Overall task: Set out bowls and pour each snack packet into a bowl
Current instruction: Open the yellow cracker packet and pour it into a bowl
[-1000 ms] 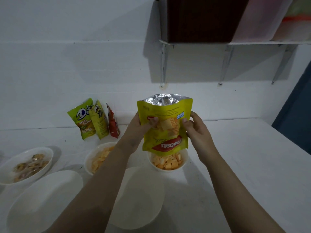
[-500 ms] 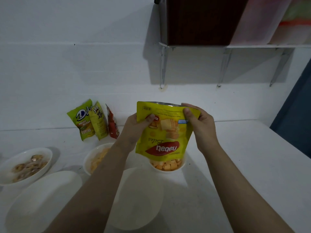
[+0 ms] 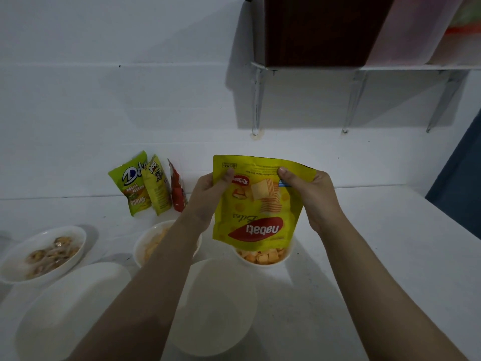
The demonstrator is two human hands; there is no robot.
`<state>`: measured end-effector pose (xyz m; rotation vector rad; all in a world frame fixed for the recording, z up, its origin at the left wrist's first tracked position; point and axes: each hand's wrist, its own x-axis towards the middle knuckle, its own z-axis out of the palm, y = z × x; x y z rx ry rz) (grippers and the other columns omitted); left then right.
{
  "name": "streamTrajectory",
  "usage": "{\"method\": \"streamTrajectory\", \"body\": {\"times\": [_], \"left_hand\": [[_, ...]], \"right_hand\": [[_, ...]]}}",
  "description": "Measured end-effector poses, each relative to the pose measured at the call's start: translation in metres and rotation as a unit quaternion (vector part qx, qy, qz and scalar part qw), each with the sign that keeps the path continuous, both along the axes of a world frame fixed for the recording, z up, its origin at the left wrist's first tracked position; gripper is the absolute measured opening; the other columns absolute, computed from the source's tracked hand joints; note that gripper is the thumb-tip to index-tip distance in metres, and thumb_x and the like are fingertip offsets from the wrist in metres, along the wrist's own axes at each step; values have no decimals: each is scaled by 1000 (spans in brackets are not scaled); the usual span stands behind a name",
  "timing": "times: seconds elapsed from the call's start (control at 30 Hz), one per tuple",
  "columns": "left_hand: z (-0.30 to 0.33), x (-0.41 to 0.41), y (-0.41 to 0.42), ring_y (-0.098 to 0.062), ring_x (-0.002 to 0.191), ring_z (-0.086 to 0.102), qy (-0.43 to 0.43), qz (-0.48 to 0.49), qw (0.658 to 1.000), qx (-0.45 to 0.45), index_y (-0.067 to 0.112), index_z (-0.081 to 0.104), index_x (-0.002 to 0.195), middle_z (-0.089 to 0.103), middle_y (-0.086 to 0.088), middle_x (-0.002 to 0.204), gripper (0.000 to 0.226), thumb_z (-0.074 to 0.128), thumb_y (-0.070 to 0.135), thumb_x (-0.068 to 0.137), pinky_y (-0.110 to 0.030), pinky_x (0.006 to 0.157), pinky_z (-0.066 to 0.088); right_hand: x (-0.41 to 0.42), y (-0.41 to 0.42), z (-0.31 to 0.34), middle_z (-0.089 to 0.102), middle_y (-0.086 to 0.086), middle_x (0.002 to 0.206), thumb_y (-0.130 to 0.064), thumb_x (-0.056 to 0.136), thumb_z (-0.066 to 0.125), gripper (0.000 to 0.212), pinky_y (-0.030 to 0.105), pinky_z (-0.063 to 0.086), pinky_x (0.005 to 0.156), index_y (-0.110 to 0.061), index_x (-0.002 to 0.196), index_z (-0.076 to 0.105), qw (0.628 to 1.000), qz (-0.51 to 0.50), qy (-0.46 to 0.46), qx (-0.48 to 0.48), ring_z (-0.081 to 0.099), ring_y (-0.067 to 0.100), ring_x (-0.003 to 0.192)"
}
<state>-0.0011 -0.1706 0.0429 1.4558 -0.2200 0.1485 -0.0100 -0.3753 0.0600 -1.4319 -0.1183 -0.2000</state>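
Centre of frame: yellow snack packet (image 3: 256,201) held upside down, mouth low over small bowl (image 3: 263,259) of orange wafer cubes, likely to empty last pieces. Left hand (image 3: 208,196) and right hand (image 3: 309,196) each pinch upturned bottom corner. Unopened packets (image 3: 145,186) lean against wall, upper left.

Five bowls (image 3: 44,252), four snack packets (image 3: 256,201), two hands (image 3: 205,196).

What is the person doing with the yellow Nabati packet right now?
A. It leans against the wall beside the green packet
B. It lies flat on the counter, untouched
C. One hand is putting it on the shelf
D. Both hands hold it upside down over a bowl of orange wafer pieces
D: the left hand and right hand grip the yellow Nabati packet, its logo inverted, above the bowl of orange wafer pieces.
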Motion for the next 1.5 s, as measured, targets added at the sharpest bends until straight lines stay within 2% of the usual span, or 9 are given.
{"method": "streamTrajectory", "body": {"times": [0.13, 0.33, 0.53, 0.77, 0.9, 1.1, 1.23, 1.33, 1.5], "left_hand": [[0, 3, 3, -32, 106, 67, 8, -11, 1000, -18, 14, 71, 106, 74, -10, 107, 31, 59, 33, 85, -48, 93, 53], [-24, 3, 4, -19, 101, 70, 52, -43, 994, 89, 22, 71, 106, 75, 2, 106, 18, 65, 24, 89, -43, 93, 54], [-39, 3, 10, -12, 91, 73, 73, -81, 986, 127, 26, 71, 101, 77, 8, 95, 16, 69, 17, 87, -25, 77, 58], [-63, 4, 15, -4, 50, 64, 96, -40, 971, 217, 12, 64, 94, 70, 5, 57, 6, 60, 17, 95, -19, 55, 45], [-49, 6, 17, -8, 95, 68, 100, -80, 956, 262, 17, 66, 118, 72, 4, 106, 31, 68, 28, 89, -26, 87, 51], [5, -1, 0, -15, 100, 70, -25, -18, 999, 16, 19, 70, 107, 75, 4, 103, 27, 62, 33, 84, -32, 87, 56], [11, 4, -8, -18, 90, 71, -51, 16, 998, -35, 10, 70, 100, 76, 1, 90, 17, 56, 19, 95, -33, 77, 57], [8, 6, -7, -23, 100, 69, -55, 28, 993, -96, 13, 70, 102, 75, -2, 98, 20, 53, 20, 98, -38, 83, 57], [0, 4, -7, -22, 94, 71, -31, 42, 991, -120, 13, 71, 104, 76, -2, 96, 20, 52, 19, 99, -37, 75, 57]], "right_hand": [[-4, 6, 4, 78, 4, 77, -18, 87, 73, 11, 29, 59, 60, -7, 86, 74, 999, -14, -2, 40, 75, 19, 70], [-10, 4, 14, 76, -1, 71, -17, 89, 70, 10, 23, 56, 56, -8, 86, 71, 998, -22, -29, 60, 74, 14, 65], [-13, 2, 17, 75, -1, 69, -13, 88, 70, 8, 25, 57, 58, -8, 81, 71, 992, -46, -37, 108, 72, 13, 64], [-19, 14, 13, 74, -2, 64, -12, 89, 70, 11, 23, 55, 53, -8, 78, 71, 996, -40, -41, 65, 71, 11, 59], [-19, 9, 20, 75, -4, 64, -18, 88, 72, 14, 23, 55, 54, -15, 74, 72, 995, -71, -51, 45, 72, 11, 60], [-19, 7, 23, 75, -6, 66, -23, 86, 74, 15, 24, 58, 58, -21, 71, 72, 996, -61, -68, -17, 72, 11, 63], [-22, 5, 22, 77, -2, 76, -30, 77, 78, 13, 27, 61, 64, -19, 79, 73, 999, -25, -38, -5, 75, 15, 71], [-25, 7, 8, 79, 3, 89, -27, 72, 82, 19, 28, 61, 67, -22, 89, 75, 995, 66, 19, -65, 76, 17, 78], [-23, 8, -11, 77, -13, 74, -26, 74, 85, 16, 18, 56, 54, -31, 83, 73, 989, 47, 76, -114, 74, 6, 69]]}}
